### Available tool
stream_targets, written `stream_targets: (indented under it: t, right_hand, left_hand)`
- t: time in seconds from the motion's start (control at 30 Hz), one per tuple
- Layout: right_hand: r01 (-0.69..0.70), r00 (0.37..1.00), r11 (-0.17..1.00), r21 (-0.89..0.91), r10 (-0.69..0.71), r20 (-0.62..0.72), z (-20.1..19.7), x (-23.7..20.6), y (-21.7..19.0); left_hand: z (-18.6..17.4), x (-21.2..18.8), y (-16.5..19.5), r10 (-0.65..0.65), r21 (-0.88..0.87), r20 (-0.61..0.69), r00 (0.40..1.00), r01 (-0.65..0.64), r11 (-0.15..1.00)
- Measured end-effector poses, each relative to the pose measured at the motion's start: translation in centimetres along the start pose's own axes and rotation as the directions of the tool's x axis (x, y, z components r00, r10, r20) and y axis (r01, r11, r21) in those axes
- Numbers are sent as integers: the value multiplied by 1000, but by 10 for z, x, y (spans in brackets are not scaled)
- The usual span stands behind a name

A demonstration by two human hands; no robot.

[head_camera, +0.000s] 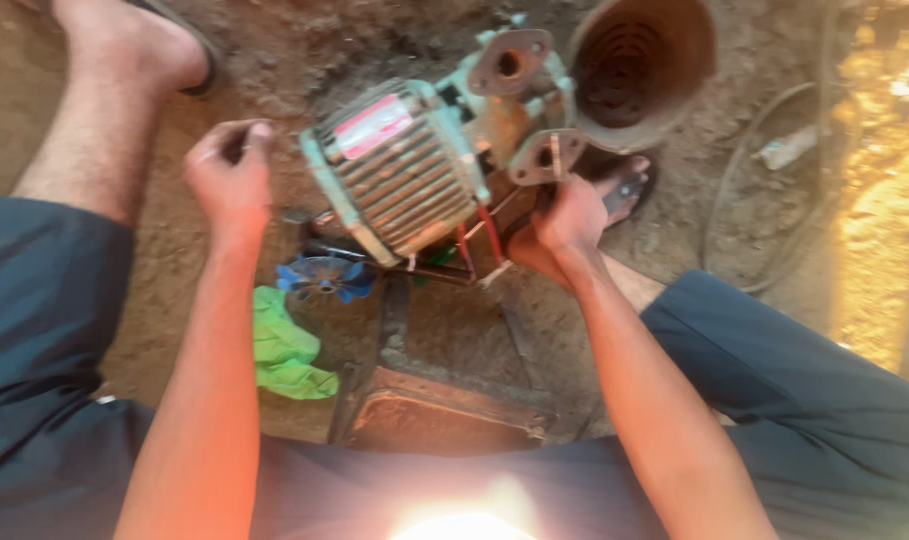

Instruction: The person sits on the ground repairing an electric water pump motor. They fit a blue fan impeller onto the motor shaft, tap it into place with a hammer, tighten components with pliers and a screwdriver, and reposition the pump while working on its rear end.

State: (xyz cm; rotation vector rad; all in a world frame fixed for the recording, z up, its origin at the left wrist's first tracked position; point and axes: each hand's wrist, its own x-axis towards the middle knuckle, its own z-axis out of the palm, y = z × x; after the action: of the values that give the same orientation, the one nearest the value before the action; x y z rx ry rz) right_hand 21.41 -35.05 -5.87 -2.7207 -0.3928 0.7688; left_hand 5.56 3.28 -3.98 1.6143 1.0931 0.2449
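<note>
- While the person sits low over the dirt floor (224, 270), the motor (414, 165) lies on its side between the 2 knees, its ribbed body pale green with a pink label on top.
- The left hand (229, 175) hovers just beside the motor's near end, fingers curled in with fingertips pinched together; whether anything small sits in that pinch I cannot tell, the picture is blurred there.
- The right hand (571, 215) is closed at the lower flange (544, 155) on the pump end; what exactly it grips is hidden under the fingers.
- A second flange (509, 62) sits higher on the same end, hole facing up.
- A rusty cowl (642, 65), bowl-shaped and slotted inside, lies just behind the motor, nearly touching it.
- A blue fan (324, 278) lies on the ground below the motor, close to the left forearm.
- A green rag (284, 350) is crumpled just beside the fan.
- Red rods (479, 240) show under the motor.
- A rusty metal stand (434, 405) sits between the forearms, near the lap.
- A hose (754, 190) curves across the dirt to the right, well apart from the hands.
- A sandalled foot (624, 190) rests right behind the right hand.
</note>
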Motion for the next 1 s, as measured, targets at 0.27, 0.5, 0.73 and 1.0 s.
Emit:
stream_targets:
  t: [0.27, 0.5, 0.73, 1.0]
  right_hand:
    - [64, 997, 860, -507, -76, -3, -17, 21, 31]
    - [-7, 999, 882, -470, 26, 33, -6, 24, 43]
    - [-90, 971, 850, -518, 190, 143, 7, 39, 36]
    - [78, 991, 936, -343, -34, 133, 6, 38, 52]
  left_hand:
    - [73, -33, 53, 41, 22, -96, 995, -39, 999]
    - [94, -39, 66, 163, 265, -152, 975, -118, 957]
    - [95, -36, 68, 181, 263, -164, 970, -134, 956]
    - [97, -31, 69, 215, 273, -201, 956, -156, 949]
